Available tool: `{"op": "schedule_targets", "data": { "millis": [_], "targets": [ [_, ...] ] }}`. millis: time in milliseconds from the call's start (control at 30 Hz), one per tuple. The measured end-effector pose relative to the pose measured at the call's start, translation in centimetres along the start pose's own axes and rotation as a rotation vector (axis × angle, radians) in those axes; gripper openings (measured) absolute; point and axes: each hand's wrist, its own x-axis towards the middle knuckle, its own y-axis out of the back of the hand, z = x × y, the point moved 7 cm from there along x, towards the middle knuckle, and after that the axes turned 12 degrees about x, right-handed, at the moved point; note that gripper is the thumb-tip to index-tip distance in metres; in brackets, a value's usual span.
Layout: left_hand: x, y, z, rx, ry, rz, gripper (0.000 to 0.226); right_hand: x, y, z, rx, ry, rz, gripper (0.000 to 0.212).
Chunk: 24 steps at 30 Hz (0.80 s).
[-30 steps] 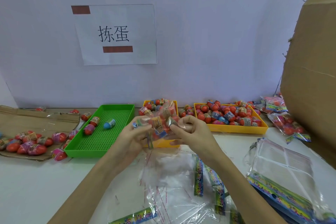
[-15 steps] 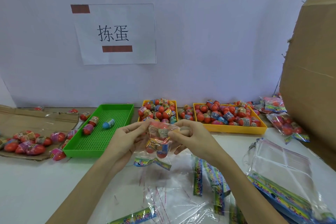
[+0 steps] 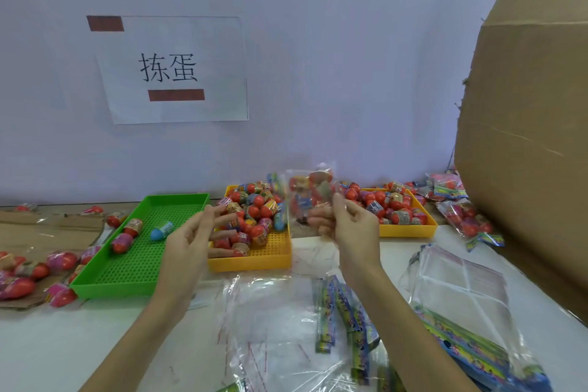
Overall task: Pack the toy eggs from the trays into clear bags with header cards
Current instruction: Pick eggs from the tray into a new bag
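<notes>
Since the right hand [image 3: 346, 226] has a grip on the filled bag of toy eggs [image 3: 310, 197] and the left hand [image 3: 197, 235] hangs loose and empty, I'd just drop it by the finished packs [image 3: 461, 213].

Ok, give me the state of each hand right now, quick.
Left hand: open, fingers relaxed, holding nothing.
Right hand: gripping a filled clear bag of toy eggs, raised above the trays.

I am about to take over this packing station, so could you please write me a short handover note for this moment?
Right hand holds up a filled clear bag of toy eggs.
Left hand is open and holds nothing, in front of the near yellow tray.
Done: packed bags lie at far right.
Left: eggs fill both yellow trays, four lie in the green tray; empty bags wait nearby.
</notes>
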Motion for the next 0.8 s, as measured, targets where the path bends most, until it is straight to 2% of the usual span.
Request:
{"op": "schedule_targets", "data": {
  "millis": [67,100,167,267,367,467,533,600,700,800],
  "targets": [
    [0.2,0.3,-0.2,0.020,0.004,0.009,0.051,0.5,1.7,-0.4,0.250,-0.005,0.165,0.033],
    [0.2,0.3,-0.4,0.034,0.007,0.001,0.051,0.7,2.1,-0.2,0.314,-0.021,0.199,0.039],
    [0.1,-0.2,-0.4,0.059,-0.002,-0.038,0.047,0.7,2.1,0.3,0.293,-0.051,0.215,0.042],
    [-0.4,-1.4,0.2,0.163,-0.084,-0.178,0.031,0.3,0.9,1.1,0.125,-0.074,0.144,0.020],
    [-1.7,-3.3,0.7,0.339,-0.222,-0.453,0.014,-0.1,-0.1,1.8,-0.043,-0.062,0.031,0.021],
    [-4.0,-5.5,0.0,0.550,-0.330,-0.818,0.039,-0.5,-0.9,2.0,-0.123,-0.053,-0.050,0.022],
    [-5.4,-6.7,-0.8,0.705,-0.380,-0.957,0.053,-0.4,-1.0,2.2,-0.137,-0.051,-0.053,0.023],
    [-5.8,-7.4,-1.0,0.777,-0.437,-0.970,0.050,-0.3,-0.8,2.2,-0.155,-0.050,-0.052,0.024],
    [-5.4,-7.4,-0.9,0.779,-0.469,-0.899,0.032,-0.2,-0.7,2.4,-0.195,-0.060,-0.064,0.023],
    [-4.9,-7.1,-1.0,0.772,-0.454,-0.830,0.031,-0.2,-0.9,2.4,-0.251,-0.061,-0.100,0.023]
  ]
}}
